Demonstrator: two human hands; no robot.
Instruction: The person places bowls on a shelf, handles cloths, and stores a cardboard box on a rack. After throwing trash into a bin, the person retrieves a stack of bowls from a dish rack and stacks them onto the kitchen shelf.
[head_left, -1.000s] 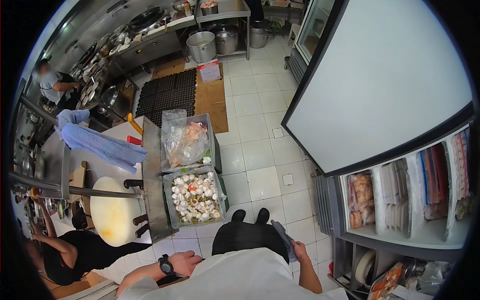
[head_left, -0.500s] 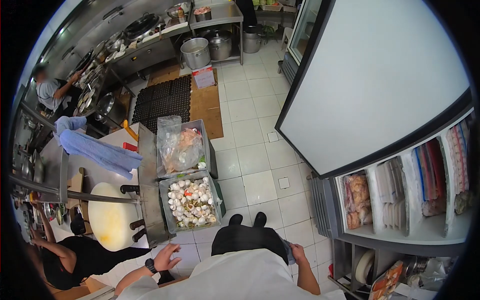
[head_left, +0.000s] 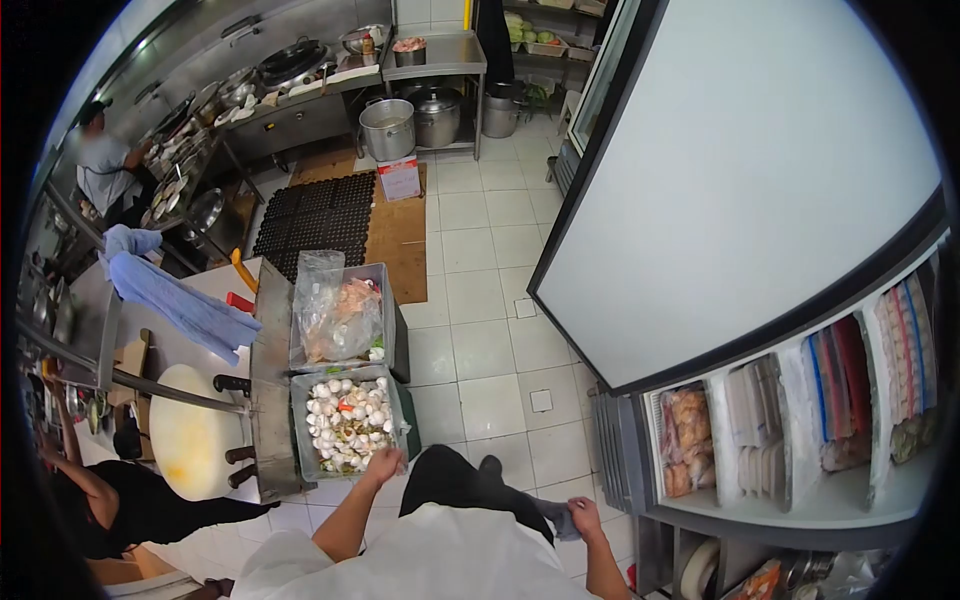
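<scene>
My left hand (head_left: 384, 466) hangs at the near right corner of a grey bin (head_left: 302, 425), fingers loosely bent and no object visible in them. White rounded pieces (head_left: 345, 412), which look like eggshells, fill that bin among some green and orange scraps. My right hand (head_left: 583, 518) is closed on a grey cloth (head_left: 558, 519) beside my right thigh. Behind the first bin stands a second bin (head_left: 397, 335), which holds a clear plastic bag (head_left: 322, 300) and pinkish scraps.
A fridge door (head_left: 740, 170) stands wide open on the right, above compartments of bagged food (head_left: 685, 440). At left, a steel counter (head_left: 278, 380) bears a round cutting board (head_left: 195, 430) and knives. Two people (head_left: 110, 175) work on the left. Tiled floor (head_left: 480, 355) runs forward.
My view has shifted and my legs have changed stance. My left hand now shows by the bin's corner; a watch-wearing hand at lower left no longer shows there. My right hand keeps the cloth.
</scene>
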